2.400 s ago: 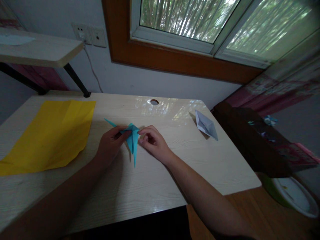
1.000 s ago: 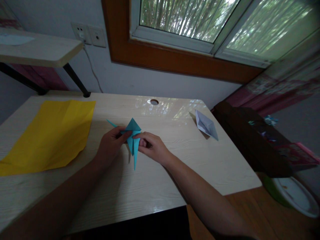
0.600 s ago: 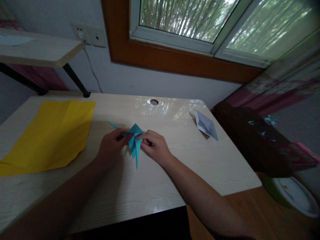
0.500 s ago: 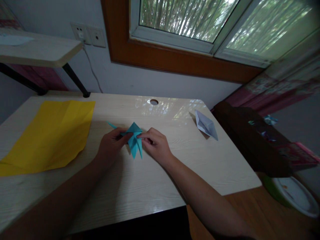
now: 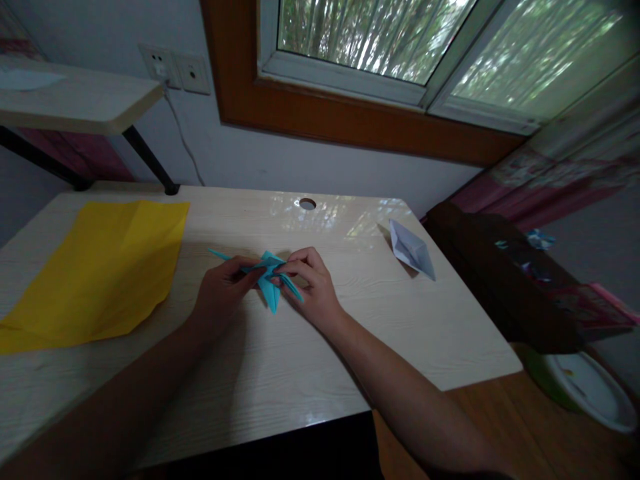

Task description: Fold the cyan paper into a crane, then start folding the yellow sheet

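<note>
A turquoise origami crane of folded paper is held just above the desk between my two hands. My left hand pinches its left side between thumb and fingers, and a thin pointed strip sticks out beyond that hand to the upper left. From the other side, my right hand grips a narrow pointed flap, which slants down to the right across the fingers. Another, wider point hangs down toward me. Part of the paper is hidden behind the fingers.
Yellow paper lies flat on the left of the pale desk. A folded white paper boat rests near the right edge. A raised shelf stands at the back left; a round cable hole is near the back edge.
The right hand's fingers have curled and shifted on the paper. The narrow right flap has swung outward to the right, and the top point now looks flatter.
</note>
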Demonstrator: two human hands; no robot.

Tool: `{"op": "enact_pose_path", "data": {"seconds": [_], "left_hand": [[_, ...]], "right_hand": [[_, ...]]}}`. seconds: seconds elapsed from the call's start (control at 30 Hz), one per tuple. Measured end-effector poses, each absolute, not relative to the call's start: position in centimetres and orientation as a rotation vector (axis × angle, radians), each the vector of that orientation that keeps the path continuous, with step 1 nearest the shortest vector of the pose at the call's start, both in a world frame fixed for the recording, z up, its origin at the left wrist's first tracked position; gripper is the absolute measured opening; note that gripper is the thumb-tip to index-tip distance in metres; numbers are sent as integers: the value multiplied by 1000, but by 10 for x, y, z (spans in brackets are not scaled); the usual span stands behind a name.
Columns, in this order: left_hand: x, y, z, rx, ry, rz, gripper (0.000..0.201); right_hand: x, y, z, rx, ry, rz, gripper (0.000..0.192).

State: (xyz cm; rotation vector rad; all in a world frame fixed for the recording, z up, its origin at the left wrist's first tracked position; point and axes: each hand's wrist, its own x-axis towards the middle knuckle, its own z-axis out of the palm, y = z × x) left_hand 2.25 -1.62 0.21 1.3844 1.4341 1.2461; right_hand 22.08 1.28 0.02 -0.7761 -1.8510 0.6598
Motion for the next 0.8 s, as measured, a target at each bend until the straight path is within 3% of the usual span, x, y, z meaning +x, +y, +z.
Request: {"op": "enact_pose_path", "data": {"seconds": [0.23,0.43,0.8], "left_hand": [[23,-18,4,1454,1378,1262,19],[25,-19,6,1415,1342,1272,18],[27,-20,3,1414,1271,1260,18]], "right_hand": [[221,18,-3,-795,-1708,913,11],[218,21,-14,-830,-1564,1196,29],[218,22,-13,-844,-1386,1287,35]]}}
